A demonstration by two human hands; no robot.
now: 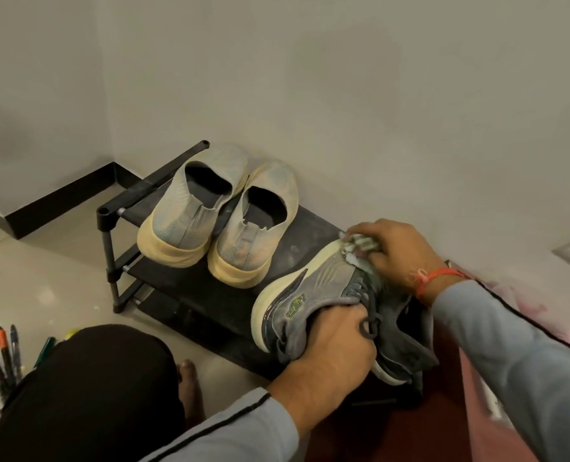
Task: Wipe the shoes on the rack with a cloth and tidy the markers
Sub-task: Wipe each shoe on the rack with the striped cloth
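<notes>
1. Our left hand (335,345) reaches in from the lower edge, fingers curled tight around the collar of the grey sneaker (313,295), holding it tilted on its side over the near right end of the shoe rack (190,288).
2. Our right hand (398,250) comes in from the right, forearm angled down, wrist bent, fingers closed on a bunched cloth (360,246) that presses against the sneaker's toe end.
3. A pair of pale slip-on shoes (217,221) sits side by side on the rack's top shelf, heels toward us, left of the sneaker.
4. The markers (0,351) stand upright in a holder on the floor at the far left, beside our dark-clad knee (103,378).
</notes>
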